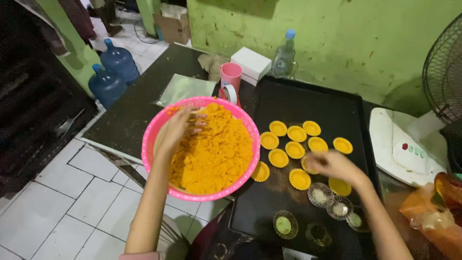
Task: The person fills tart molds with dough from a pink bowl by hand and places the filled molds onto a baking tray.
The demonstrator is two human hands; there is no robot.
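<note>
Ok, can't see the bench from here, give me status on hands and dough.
Left hand in orange dough, pink bowl. Right hand over filled moulds on black tray. Nothing in the way.

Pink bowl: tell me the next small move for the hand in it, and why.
Probably pinch off a small lump: the left hand rests open on the orange dough in the pink bowl, holding none, while the right hand sets a filled mould on the black tray.

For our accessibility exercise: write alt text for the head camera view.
A person's left hand reaches into a pink bowl of orange dough, while the right hand places a filled tart mould on a black baking tray.
</note>
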